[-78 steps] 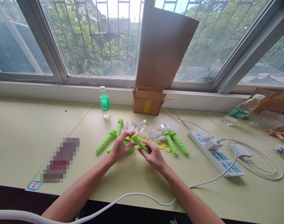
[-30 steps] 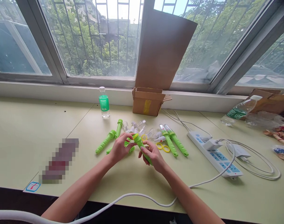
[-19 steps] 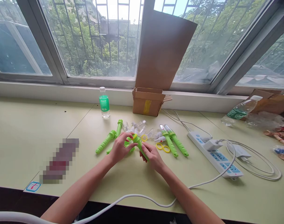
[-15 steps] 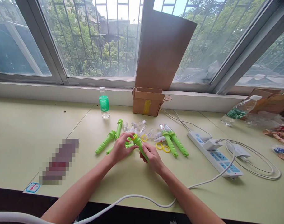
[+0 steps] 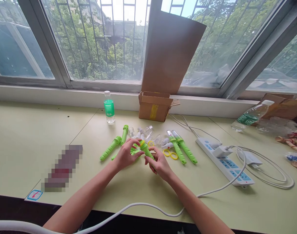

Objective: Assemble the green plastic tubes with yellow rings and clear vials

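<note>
My right hand [image 5: 159,163] is closed around a green plastic handle [image 5: 145,149], tilted with its threaded end up and to the left. A yellow ring [image 5: 141,143] sits at that end, where my left hand [image 5: 126,154] pinches it between bent fingers and thumb; the fingertips are partly hidden. Left of my hands lie loose green handles [image 5: 110,148], one partly under my left hand. To the right, two assembled green sticks with clear tops [image 5: 179,151] lie side by side, next to two loose yellow rings [image 5: 173,156]. Clear plastic tubes [image 5: 148,130] are heaped just beyond my hands.
A water bottle [image 5: 109,109] and an open cardboard box [image 5: 154,107] stand toward the window. On the right are a power strip [image 5: 226,162] with cables and a tilted bottle [image 5: 252,116]. A white cable [image 5: 143,205] crosses the table's front edge beneath my forearms.
My right hand has shifted its grip along the green handle, its fingers opening slightly and regripping. My left hand stays at the yellow ring.
</note>
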The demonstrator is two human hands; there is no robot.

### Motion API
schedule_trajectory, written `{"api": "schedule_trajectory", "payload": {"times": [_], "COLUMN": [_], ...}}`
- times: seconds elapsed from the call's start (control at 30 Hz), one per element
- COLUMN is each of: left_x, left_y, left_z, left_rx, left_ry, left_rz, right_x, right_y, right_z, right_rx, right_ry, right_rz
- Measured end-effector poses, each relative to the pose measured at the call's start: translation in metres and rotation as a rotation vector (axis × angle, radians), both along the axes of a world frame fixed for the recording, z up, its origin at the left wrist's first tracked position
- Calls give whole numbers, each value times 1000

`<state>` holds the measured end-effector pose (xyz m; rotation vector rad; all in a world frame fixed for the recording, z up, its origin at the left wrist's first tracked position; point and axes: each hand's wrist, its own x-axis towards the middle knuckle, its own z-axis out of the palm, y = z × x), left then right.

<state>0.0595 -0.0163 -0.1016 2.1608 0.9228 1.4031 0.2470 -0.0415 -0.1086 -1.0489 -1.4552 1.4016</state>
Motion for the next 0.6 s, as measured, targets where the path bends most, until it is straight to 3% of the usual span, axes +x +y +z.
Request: {"api": "schedule_trajectory", "payload": {"times": [0.1, 0.37, 0.6], "left_x": [-2, -3, -1], "left_y": [2, 4, 3], "left_z": [-1, -5, -3], "left_rx": [-17, 69, 123], "left_ry": [24, 5, -15], "left_rz": [-34, 60, 114], "right_x": [1, 8, 4], "right_y": [1, 3, 4], "right_z": [3, 11, 8], "right_rx": [-9, -46, 109], "right_ry": [34, 64, -79], "right_rz": [-1, 73, 47]}}
